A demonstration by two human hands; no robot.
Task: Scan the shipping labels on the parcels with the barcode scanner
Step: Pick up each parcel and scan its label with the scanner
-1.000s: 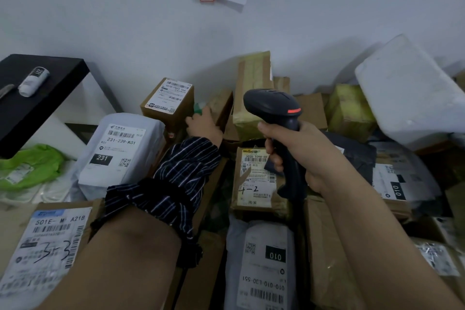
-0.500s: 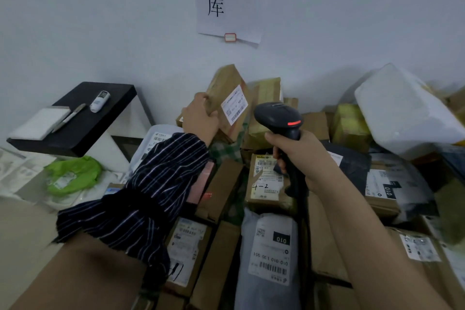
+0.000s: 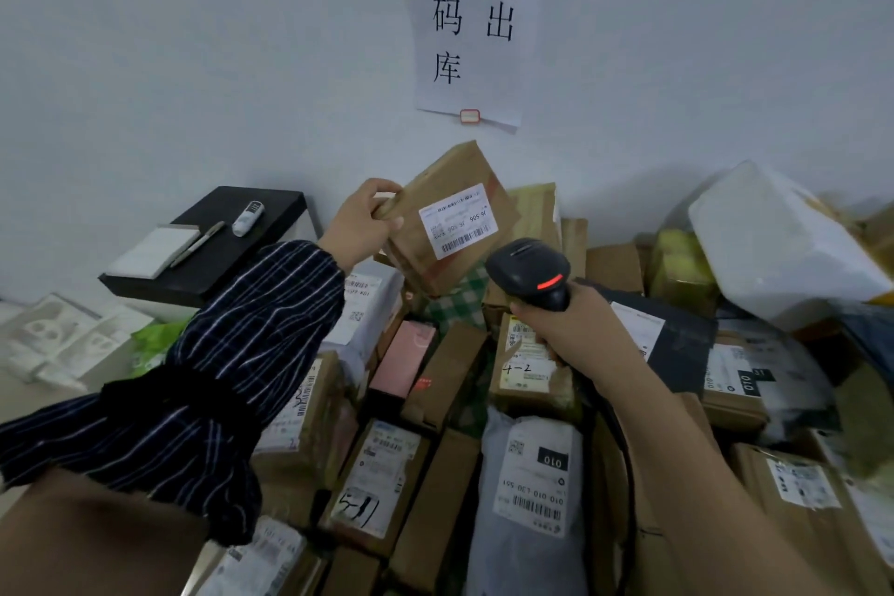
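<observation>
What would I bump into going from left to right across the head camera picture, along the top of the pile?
First the white foam tray → black table → left hand → brown box it holds → barcode scanner in the right hand → yellow-green parcel → white foam box.

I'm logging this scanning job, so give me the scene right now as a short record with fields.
left hand: holds a box above the pile, label facing the camera
right hand: grips the scanner, red light on
scanner: below and right of the label, not touching the box
pile: labelled parcels against the wall
shelf: black, at left, with a pen
wall: paper sign
</observation>
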